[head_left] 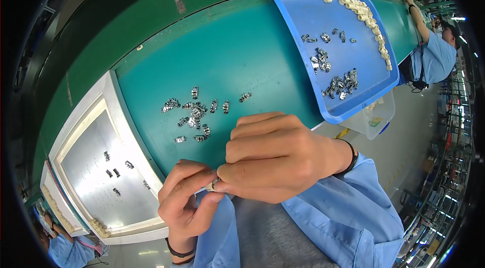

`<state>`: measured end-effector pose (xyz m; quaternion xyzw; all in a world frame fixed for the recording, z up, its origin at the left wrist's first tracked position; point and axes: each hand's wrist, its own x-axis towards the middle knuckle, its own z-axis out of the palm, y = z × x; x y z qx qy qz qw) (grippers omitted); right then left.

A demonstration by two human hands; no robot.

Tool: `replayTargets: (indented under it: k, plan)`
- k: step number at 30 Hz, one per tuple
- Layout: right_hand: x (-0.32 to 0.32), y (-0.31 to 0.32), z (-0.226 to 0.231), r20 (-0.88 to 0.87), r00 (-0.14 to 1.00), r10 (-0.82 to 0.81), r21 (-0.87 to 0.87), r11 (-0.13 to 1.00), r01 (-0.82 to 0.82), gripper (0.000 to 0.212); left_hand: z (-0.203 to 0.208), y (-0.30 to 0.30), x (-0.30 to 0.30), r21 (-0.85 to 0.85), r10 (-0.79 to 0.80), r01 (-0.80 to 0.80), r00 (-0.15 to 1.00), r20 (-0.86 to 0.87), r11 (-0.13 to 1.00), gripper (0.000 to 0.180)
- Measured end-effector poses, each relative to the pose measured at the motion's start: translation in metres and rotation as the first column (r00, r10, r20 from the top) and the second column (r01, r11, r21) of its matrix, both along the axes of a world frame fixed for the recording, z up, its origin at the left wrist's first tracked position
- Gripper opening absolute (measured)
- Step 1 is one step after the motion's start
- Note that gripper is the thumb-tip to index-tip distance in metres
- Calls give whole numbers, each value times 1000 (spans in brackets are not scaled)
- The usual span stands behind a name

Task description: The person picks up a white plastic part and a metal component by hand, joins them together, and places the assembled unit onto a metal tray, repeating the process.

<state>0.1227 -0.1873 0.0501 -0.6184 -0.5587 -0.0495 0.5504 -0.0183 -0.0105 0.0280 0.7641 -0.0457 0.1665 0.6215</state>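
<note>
In front of my body both hands meet in a pinch. My left hand [186, 198] grips a small cream-coloured cylindrical part [211, 186] between thumb and forefinger. My right hand [275, 159] is closed on the same spot from the other side, its thumb and forefinger against the part. A bit of dark metal shows at the part's end, mostly covered by my fingertips. Just beyond my hands, a loose pile of small shiny metal clips [196, 112] lies on the green work surface [237, 45].
At the right stands a blue tray [303, 3] with metal clips [341, 84] and a row of cream cylinders [371, 21]. A white-framed metal panel [112, 101] at the left carries several clips. A clear bin [381, 114] sits below the tray. Two co-workers [435, 56] are at the sides.
</note>
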Motion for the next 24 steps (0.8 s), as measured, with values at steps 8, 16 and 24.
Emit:
replayTargets:
  k: [8,16,24]
  plan:
    - [-3,1,-2,93,995,24,-18,1000,-22,17,-1,4,-2,-71,-55,52,997,-51,996,34]
    - [-17,6,-22,265,960,-91,5,996,93,29,-15,6,-3,-656,-163,15,973,-166,755,36]
    - [16,-17,-57,189,942,-278,-328,886,328,38,1,37,42,-211,26,-106,936,-350,972,31]
